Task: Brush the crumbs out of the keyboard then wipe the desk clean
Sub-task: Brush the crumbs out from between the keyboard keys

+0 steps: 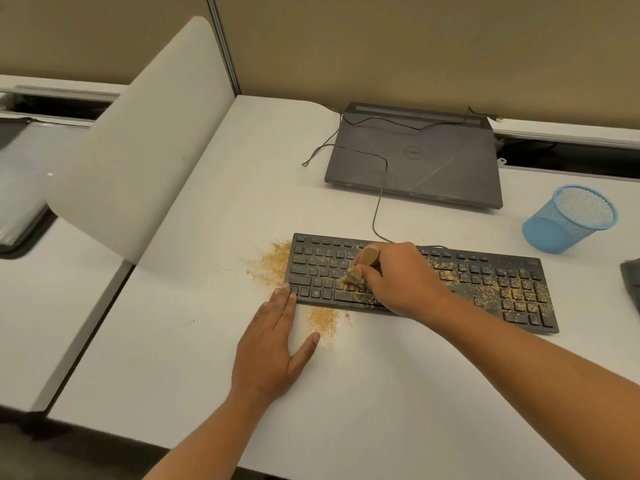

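- The keyboard [460, 271] is laid on the desk [381, 393], with its long axis running left to right.
- A brush [367, 259] is grasped by the right hand [398, 278], and its bristles are set on the left-middle keys.
- The left hand [273, 341] is laid flat and released on the desk, with its fingertips touching the keyboard's near left corner.
- Most crumbs [512, 289] lying on the keys are found to the right of the brush, so the next strokes are probably needed on that side.
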Motion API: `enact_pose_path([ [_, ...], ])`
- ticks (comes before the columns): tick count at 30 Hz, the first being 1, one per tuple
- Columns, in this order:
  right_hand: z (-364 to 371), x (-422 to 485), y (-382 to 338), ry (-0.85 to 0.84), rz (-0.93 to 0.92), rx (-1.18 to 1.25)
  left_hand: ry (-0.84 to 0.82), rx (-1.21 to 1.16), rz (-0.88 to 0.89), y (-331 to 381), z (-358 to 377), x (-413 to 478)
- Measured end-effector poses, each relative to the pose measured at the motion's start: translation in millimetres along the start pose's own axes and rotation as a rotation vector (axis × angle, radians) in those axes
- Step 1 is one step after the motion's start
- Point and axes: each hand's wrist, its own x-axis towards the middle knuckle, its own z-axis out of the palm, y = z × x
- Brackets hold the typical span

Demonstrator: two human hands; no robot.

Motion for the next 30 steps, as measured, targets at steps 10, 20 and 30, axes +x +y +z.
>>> enact_pose_path([
  [10,5,12,-22,-0.048,0.063,-0.077,-0.079,-0.086,0.022,-8,4,-1],
  [20,9,19,-31,-0.078,0.083,-0.145,-0.114,-0.096,0.041,-12,3,0],
  [30,11,25,-39,-0.091,0.037,-0.164,-0.086,-0.046,0.032,-8,1,0],
])
